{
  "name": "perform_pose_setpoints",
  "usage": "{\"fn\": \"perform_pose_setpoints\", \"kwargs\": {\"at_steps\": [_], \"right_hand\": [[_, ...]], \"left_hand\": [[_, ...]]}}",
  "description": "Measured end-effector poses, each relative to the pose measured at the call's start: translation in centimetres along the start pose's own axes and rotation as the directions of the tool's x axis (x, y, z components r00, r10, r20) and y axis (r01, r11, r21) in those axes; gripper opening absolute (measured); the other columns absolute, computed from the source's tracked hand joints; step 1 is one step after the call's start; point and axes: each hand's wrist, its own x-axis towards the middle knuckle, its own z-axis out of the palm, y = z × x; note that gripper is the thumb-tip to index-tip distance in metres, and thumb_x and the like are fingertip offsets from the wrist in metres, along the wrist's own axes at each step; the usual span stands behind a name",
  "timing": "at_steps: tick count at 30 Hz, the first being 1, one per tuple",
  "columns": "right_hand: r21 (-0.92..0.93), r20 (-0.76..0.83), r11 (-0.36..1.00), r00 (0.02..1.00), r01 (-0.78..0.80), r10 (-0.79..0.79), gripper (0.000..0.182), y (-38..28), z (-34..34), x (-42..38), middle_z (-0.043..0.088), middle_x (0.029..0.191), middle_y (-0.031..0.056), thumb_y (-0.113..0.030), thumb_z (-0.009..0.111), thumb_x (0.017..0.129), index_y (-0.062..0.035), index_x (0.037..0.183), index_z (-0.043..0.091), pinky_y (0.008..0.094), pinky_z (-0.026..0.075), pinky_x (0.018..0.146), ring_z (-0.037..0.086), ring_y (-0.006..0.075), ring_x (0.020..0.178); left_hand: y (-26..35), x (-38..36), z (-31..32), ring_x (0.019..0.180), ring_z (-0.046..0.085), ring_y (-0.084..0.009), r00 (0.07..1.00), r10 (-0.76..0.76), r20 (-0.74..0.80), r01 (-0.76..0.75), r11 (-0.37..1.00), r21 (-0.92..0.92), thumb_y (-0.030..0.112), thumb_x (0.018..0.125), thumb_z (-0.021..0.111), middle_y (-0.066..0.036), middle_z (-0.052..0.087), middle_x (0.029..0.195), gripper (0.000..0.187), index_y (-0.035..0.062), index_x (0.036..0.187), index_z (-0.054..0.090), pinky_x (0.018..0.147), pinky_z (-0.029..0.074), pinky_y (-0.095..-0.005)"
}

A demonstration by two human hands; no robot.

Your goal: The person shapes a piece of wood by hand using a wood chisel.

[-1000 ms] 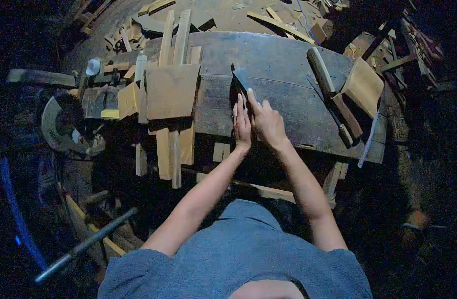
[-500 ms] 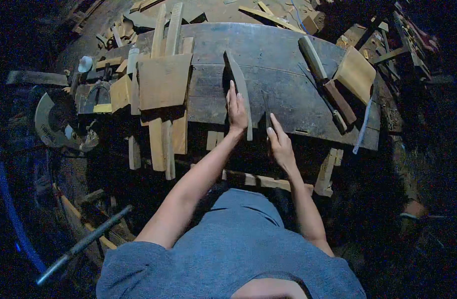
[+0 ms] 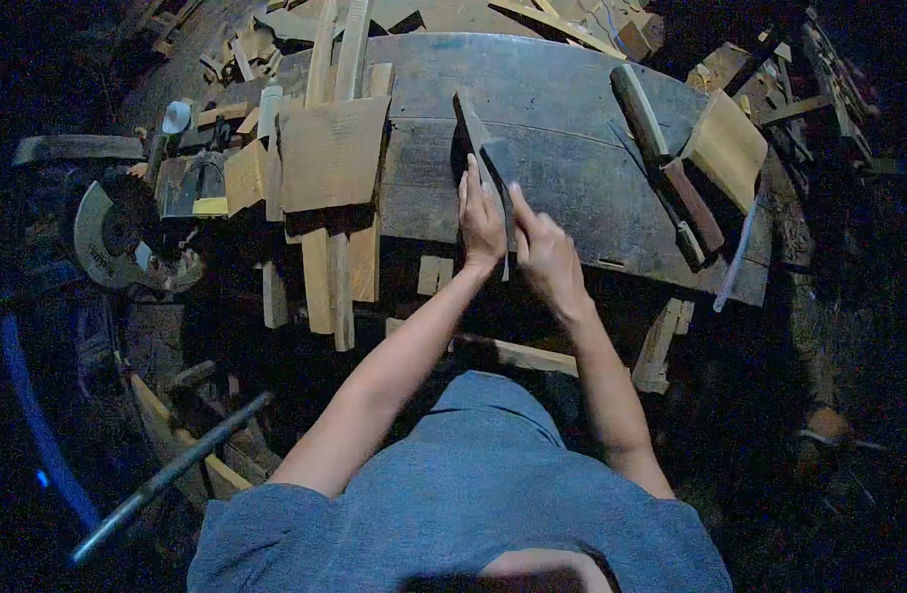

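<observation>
My left hand [image 3: 481,219] is closed along the near part of a narrow, tapered piece of wood [image 3: 470,117], fingers stretched along its side. The wood points away from me over the dark workbench [image 3: 557,183], its near end at the bench's front edge. In my right hand [image 3: 547,252] is a dark flat-bladed tool [image 3: 497,161], the index finger laid along it. Its broad face overlaps the wood's right side just ahead of my left fingertips. Most of its handle is hidden in my grip.
Boards [image 3: 333,153] lie stacked at the bench's left, overhanging the front edge. On the right rest long wooden-handled tools [image 3: 692,203], a pale wood block [image 3: 725,148] and a thin pale strip [image 3: 738,252]. A circular saw [image 3: 95,237] stands far left, above a metal pipe [image 3: 172,479].
My right hand has moved forward and left, bringing the blade from beside the wood to against its side. The blade has turned its flat face into view. My left hand keeps its hold.
</observation>
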Motion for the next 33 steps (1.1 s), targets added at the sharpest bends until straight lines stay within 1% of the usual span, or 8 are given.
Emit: {"fn": "perform_pose_setpoints", "kwargs": {"at_steps": [6,8,12,14,18,21,29,33], "right_hand": [[0.002,-0.050,0.995,0.994,0.095,-0.095,0.051,0.4,-0.1,2.1,0.060,0.083,0.0239,-0.020,0.052,0.090,-0.0215,0.140,0.040,0.0521,0.052,0.067,0.062,0.0441,0.074],[-0.071,0.081,0.997,0.997,-0.010,0.016,0.055,-0.5,-1.0,0.2,0.059,0.085,0.0250,-0.011,0.053,0.087,-0.0170,0.140,0.041,0.0497,0.048,0.073,0.060,0.0433,0.081],[-0.084,0.094,0.995,0.994,-0.056,0.063,0.057,-1.0,-0.8,1.6,0.058,0.085,0.0246,-0.011,0.053,0.087,-0.0193,0.142,0.039,0.0500,0.048,0.071,0.060,0.0440,0.079],[-0.041,-0.066,0.995,0.993,0.095,-0.097,0.054,0.1,1.0,3.9,0.059,0.080,0.0217,-0.022,0.052,0.090,-0.0235,0.142,0.037,0.0522,0.052,0.060,0.063,0.0439,0.068],[-0.071,-0.079,0.989,0.988,0.127,-0.133,0.054,-0.4,0.4,2.2,0.059,0.080,0.0215,-0.021,0.052,0.090,-0.0230,0.142,0.037,0.0525,0.053,0.060,0.063,0.0439,0.068],[-0.143,0.104,0.989,0.993,-0.047,0.063,0.052,-1.7,-1.4,0.1,0.058,0.084,0.0240,-0.015,0.052,0.090,-0.0211,0.141,0.041,0.0512,0.049,0.068,0.060,0.0448,0.075],[-0.193,-0.076,0.977,0.991,0.089,-0.106,0.053,-0.1,0.7,1.2,0.059,0.076,0.0195,-0.021,0.053,0.088,-0.0217,0.139,0.041,0.0503,0.054,0.057,0.065,0.0405,0.064],[-0.256,-0.011,0.965,0.998,0.062,-0.067,0.051,-1.1,-0.2,0.4,0.059,0.075,0.0201,-0.021,0.052,0.088,-0.0213,0.138,0.042,0.0497,0.055,0.057,0.065,0.0402,0.063]], "left_hand": [[0.2,0.2,0.0,0.128,0.037,-0.0444,0.999,0.031,-0.014,-0.032,0.999,-0.031,0.023,0.099,0.036,-0.027,0.038,0.140,0.051,0.0042,0.146,0.027,0.105,0.032,-0.0443],[0.7,0.0,-0.1,0.129,0.037,-0.0433,1.000,-0.010,-0.022,0.009,1.000,-0.022,0.023,0.100,0.037,-0.027,0.038,0.141,0.050,0.0047,0.146,0.028,0.106,0.032,-0.0435],[0.2,-0.1,0.1,0.129,0.039,-0.0396,0.999,0.022,-0.028,-0.022,1.000,0.018,0.022,0.100,0.036,-0.025,0.040,0.140,0.049,0.0037,0.145,0.030,0.106,0.032,-0.0410],[-0.2,-0.3,0.0,0.129,0.039,-0.0389,1.000,0.024,-0.018,-0.025,1.000,-0.013,0.022,0.100,0.037,-0.025,0.041,0.140,0.049,0.0036,0.145,0.030,0.106,0.032,-0.0407],[0.4,0.2,-0.2,0.130,0.039,-0.0379,1.000,-0.011,-0.020,0.010,0.999,-0.044,0.021,0.100,0.037,-0.024,0.040,0.140,0.049,0.0035,0.145,0.030,0.106,0.032,-0.0402],[-0.4,0.0,0.3,0.129,0.039,-0.0390,1.000,-0.010,-0.029,0.010,1.000,-0.010,0.022,0.100,0.037,-0.025,0.039,0.140,0.049,0.0045,0.145,0.030,0.107,0.031,-0.0414],[-0.7,-0.2,0.6,0.129,0.038,-0.0392,0.998,-0.061,-0.009,0.060,0.995,-0.082,0.025,0.101,0.036,-0.026,0.038,0.140,0.049,0.0079,0.146,0.030,0.107,0.030,-0.0416],[-0.6,0.4,0.4,0.130,0.037,-0.0393,0.999,-0.002,-0.037,0.002,1.000,0.003,0.024,0.101,0.035,-0.025,0.038,0.140,0.048,0.0073,0.145,0.031,0.107,0.030,-0.0416]]}}
